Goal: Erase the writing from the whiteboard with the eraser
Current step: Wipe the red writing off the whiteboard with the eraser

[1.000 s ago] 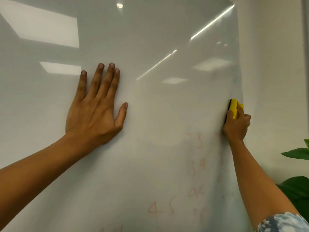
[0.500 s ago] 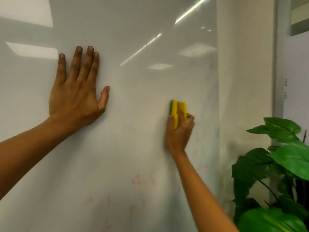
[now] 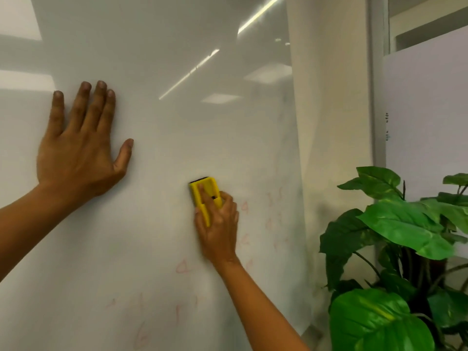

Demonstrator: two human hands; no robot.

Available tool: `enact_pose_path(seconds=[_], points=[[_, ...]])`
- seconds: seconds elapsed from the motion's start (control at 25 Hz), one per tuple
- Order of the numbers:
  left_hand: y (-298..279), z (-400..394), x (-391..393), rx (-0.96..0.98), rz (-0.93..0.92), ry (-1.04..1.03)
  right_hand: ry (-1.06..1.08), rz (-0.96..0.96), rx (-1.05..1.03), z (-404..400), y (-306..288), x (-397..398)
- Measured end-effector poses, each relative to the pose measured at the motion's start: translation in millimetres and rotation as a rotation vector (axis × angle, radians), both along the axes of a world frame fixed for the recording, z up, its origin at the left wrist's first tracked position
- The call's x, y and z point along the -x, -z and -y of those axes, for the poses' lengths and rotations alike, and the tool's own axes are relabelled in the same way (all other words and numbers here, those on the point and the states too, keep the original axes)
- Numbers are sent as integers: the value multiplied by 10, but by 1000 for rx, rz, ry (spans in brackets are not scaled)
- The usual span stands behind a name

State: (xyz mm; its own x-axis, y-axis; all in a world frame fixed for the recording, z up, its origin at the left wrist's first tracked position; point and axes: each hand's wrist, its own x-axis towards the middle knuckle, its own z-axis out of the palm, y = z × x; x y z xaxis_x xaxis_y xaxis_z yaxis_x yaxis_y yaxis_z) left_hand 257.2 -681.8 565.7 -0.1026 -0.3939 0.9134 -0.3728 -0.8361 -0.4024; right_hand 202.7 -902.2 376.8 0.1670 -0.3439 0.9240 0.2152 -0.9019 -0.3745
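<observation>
Pressing eraser beside faint illegible red writing.

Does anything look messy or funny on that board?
Only a little: pale red smudgy marks remain low on the whiteboard, below and beside the yellow eraser in the right hand. Nothing looks broken or crooked.
</observation>
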Motion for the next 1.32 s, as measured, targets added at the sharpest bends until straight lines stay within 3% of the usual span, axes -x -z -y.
enact_pose_path(seconds=[0.16,0.36,0.56,0.68,0.88,1.04,1.32], points=[[37,73,-43,-186,82,-42,24,42,-310,924,-100,-76],[14,75,-99,-190,103,-52,82,-7,-738,1936,-146,-182],[11,77,-76,-188,109,-49,12,23,-1115,1957,-441,-190],[0,87,-182,-185,134,-57,6,61,-1006,1685,-779,-155],[-46,97,-385,-161,142,-88,27,76,-587,833,-1302,-80],[-38,111,-382,-167,116,-74,-63,126,-239,84,-1279,-65],[34,110,8,-180,69,-86,-82,154,-189,27,-1235,-91]])
